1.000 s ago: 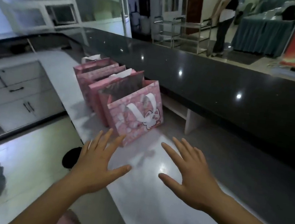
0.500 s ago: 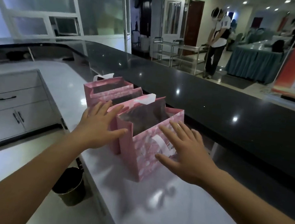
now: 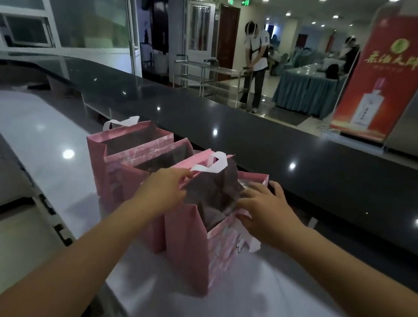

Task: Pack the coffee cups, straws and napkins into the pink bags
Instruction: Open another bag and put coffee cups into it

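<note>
left hand (image 3: 164, 188), right hand (image 3: 265, 214) pinch opposite rims of nearest pink bag (image 3: 189, 249); white counter (image 3: 248, 311) bare in front.

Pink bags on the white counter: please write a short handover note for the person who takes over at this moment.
Left hand: pinching the left rim of the nearest pink bag, holding its mouth open.
Right hand: fingers over the right rim of the same bag, thumb outside on its front panel.
Other pink bags: standing open in a row behind it on the white counter, close together.
Done: bags are set upright and open. What the nearest one holds I cannot make out; its inside is dark.
Left: no coffee cups, straws or napkins are in view, so find them first, then fill each bag.
</note>
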A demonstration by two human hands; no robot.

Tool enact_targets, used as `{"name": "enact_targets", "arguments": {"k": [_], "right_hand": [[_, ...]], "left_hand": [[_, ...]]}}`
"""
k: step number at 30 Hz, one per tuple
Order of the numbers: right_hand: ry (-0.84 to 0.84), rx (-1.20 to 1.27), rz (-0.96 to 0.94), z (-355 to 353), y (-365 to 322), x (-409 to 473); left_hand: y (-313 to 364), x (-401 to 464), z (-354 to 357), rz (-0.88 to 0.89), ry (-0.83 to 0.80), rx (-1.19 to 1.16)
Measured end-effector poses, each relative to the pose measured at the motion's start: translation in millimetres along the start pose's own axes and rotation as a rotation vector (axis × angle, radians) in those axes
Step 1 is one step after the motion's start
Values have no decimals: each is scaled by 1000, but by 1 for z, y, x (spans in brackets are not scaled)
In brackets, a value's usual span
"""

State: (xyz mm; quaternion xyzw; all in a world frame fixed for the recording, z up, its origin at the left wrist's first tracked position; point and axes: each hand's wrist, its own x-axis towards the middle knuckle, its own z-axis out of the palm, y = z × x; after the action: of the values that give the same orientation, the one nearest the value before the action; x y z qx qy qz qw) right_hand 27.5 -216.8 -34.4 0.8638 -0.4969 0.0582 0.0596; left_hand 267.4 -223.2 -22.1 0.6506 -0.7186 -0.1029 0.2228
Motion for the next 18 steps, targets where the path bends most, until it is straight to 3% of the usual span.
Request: {"name": "enact_targets", "arguments": {"k": [9,18], "right_hand": [[-28,93,33,-16,17,-66],[21,82,93,-40,58,-207]], "left_hand": [[15,-1,4,147,-7,-160],[95,-60,33,261,-218,-408]]}}
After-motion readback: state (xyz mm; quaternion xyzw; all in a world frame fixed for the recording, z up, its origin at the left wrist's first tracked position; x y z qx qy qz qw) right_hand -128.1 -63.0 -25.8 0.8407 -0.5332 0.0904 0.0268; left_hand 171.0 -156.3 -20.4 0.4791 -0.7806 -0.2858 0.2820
